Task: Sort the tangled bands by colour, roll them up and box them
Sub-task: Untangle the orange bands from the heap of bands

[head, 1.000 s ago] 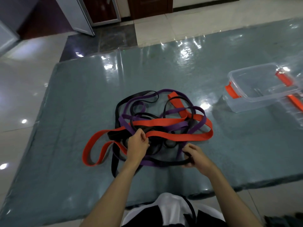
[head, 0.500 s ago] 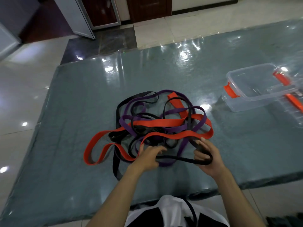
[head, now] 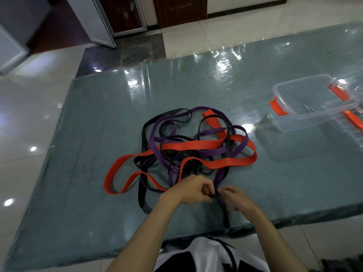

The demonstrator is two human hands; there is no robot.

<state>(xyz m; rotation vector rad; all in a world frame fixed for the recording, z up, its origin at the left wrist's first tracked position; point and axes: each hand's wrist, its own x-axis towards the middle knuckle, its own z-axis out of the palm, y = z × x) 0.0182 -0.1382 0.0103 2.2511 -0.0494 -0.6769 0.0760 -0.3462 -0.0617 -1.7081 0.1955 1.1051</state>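
On the shiny green tabletop [head: 94,193] lies a soft, floppy heap of orange, purple and black bands [head: 196,146], and the left hand [head: 191,190] and blurry right hand [head: 233,199] pinch one black band [head: 225,214] at the near edge, probably the easiest place to pull.

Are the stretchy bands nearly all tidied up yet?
Not nearly. Nothing is sorted: the orange bands, purple bands and black bands are one tangle. The left hand and right hand hold one black strand at its near edge. The clear box holds no bands.
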